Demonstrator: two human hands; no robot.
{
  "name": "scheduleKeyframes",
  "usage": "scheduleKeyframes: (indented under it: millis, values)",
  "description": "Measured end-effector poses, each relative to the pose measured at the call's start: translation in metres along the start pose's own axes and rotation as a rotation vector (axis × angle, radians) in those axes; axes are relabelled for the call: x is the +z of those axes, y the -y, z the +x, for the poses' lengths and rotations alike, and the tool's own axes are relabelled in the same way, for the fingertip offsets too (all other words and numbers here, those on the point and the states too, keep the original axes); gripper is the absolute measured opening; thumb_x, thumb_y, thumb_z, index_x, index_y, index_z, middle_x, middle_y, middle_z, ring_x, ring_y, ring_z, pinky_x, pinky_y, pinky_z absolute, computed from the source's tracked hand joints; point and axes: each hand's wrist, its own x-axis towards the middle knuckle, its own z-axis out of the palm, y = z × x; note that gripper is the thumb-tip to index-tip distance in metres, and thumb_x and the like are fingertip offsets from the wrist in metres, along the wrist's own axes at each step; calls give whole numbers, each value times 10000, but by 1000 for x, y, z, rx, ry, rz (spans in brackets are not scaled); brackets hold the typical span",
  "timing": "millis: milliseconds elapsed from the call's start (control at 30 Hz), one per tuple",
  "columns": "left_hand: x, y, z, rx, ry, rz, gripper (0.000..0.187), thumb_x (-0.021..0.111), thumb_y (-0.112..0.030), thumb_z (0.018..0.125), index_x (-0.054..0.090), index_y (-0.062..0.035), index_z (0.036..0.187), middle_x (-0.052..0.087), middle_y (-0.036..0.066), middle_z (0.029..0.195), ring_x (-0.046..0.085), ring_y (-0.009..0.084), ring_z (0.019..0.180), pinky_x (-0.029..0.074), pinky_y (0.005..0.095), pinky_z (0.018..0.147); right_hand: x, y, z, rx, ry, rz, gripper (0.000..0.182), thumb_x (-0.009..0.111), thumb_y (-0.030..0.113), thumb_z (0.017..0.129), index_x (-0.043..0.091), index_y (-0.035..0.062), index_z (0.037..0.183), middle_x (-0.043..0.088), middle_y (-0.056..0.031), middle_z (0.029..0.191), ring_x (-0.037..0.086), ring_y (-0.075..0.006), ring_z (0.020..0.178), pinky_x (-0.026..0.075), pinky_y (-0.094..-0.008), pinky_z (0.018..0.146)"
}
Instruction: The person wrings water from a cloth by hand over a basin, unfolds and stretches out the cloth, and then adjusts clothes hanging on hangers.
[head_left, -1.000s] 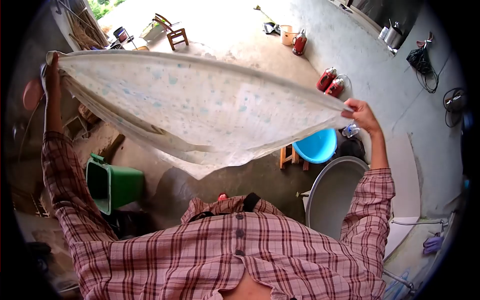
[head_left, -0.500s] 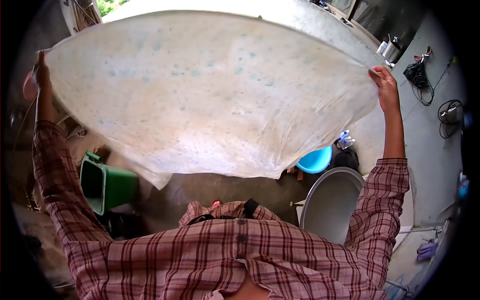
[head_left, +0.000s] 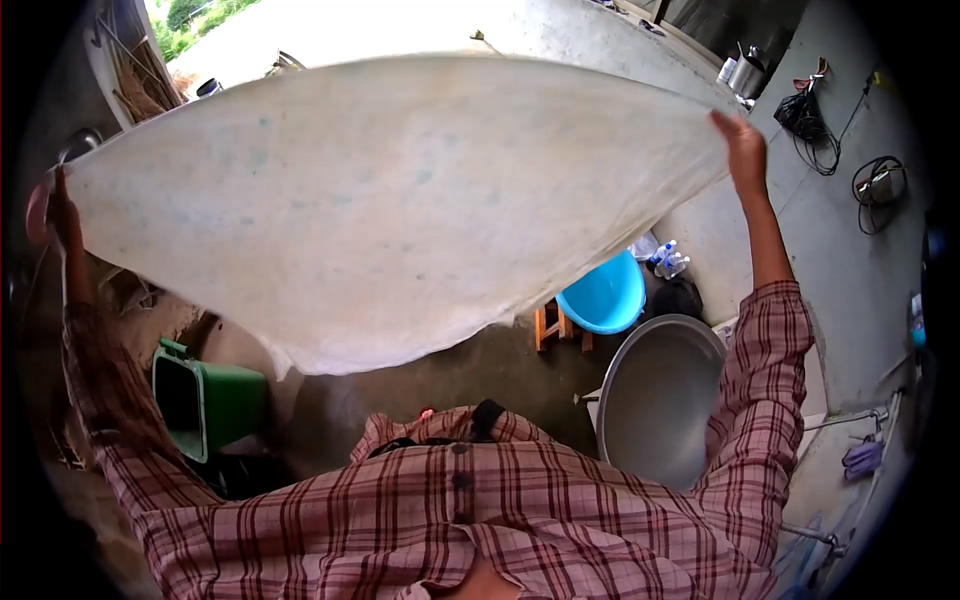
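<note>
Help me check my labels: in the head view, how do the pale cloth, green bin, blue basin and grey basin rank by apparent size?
1. Pale cloth, by far
2. Grey basin, though partly hidden by the right sleeve
3. Green bin
4. Blue basin

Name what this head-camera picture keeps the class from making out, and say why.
In the head view:
Pale cloth: pattern blurred.
Floor behind it: hidden by the cloth.
Green bin: contents, if any, lost in shadow.
Grey basin: lower right covered by the right sleeve.
Left hand: finger positions too dark.
</note>
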Motion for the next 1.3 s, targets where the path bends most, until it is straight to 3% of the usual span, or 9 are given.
scheduleKeyframes:
  millis: [67, 167, 233, 300, 400, 733, 933, 1133, 1300]
  values:
    - [-1, -9, -5, 51, 5, 64, 609, 423, 2, 896, 378, -280, 1434, 649, 126, 926, 617, 261, 704, 496, 369, 599, -1, 42, -3, 28, -329, 206, 413, 626, 391, 891, 632, -5, 776, 577, -85, 666, 483, -122, 617, 435, -268, 595]
    - [-32, -54, -11, 103, -120, -25, 547, 442, -57, 914, 405, -267, 1418, 658, 125, 1003, 635, 264, 772, 507, 379, 645, 52, -26, 28, -156, 248, -260, 249, 538, 226, 932, 664, 14, 968, 671, -106, 922, 606, -158, 793, 479, -303, 739]
    - [-21, -43, -18, 44, -48, -56, 523, 445, -77, 915, 413, -253, 1407, 656, 127, 1016, 633, 269, 792, 504, 380, 664, 43, -43, 18, -244, 238, 336, 233, 562, 187, 918, 664, -9, 990, 678, -131, 1005, 623, -157, 868, 483, -293, 796]
    - [-13, -30, -30, -14, 10, -62, 500, 449, -96, 916, 421, -239, 1395, 653, 130, 1030, 631, 275, 811, 500, 382, 682, 12, 25, 16, 40, -14, -150, 304, 607, 293, 901, 689, 11, 976, 698, -102, 865, 657, -200, 764, 502, -332, 716]
    - [-3, -26, -42, -49, 64, -85, 469, 454, -126, 918, 434, -218, 1378, 650, 134, 1051, 628, 283, 841, 496, 385, 710, 68, 18, 1, -410, 18, 67, 301, 618, 327, 891, 691, 37, 926, 663, -162, 790, 637, -220, 734, 475, -355, 678]
    - [10, -36, -56, -156, 203, -149, 404, 471, -224, 923, 476, -146, 1319, 638, 147, 1121, 617, 312, 939, 481, 394, 803, 45, 21, 50, 195, -194, 153, 575, 774, 445, 734, 672, -5, 1077, 702, -120, 965, 638, -189, 937, 455, -286, 836]
    - [-21, -96, -64, -778, 223, -752, 425, 593, -340, 854, 628, 1, 1105, 654, 131, 1074, 614, 282, 917, 462, 348, 843, 62, 65, 39, 317, -31, 479, 327, 793, 326, 718, 674, 53, 851, 595, 5, 670, 449, -84, 528, 368, -273, 509]
    - [-201, -274, 27, -499, 455, -1420, 497, 651, -332, 805, 575, -116, 1246, 590, 47, 1164, 526, 135, 1033, 407, 251, 860, 95, 156, 44, -105, 267, 488, 208, 702, 196, 801, 576, 72, 690, 544, 9, 595, 434, -75, 491, 333, -251, 432]
    - [-340, -402, 75, -24, 630, -1479, 643, 607, -559, 830, 472, -207, 1351, 622, 160, 1146, 595, 291, 1065, 450, 431, 973, 100, 268, 36, -362, 418, 742, 201, 759, 160, 704, 652, -5, 663, 592, -28, 592, 521, -96, 538, 417, -292, 527]
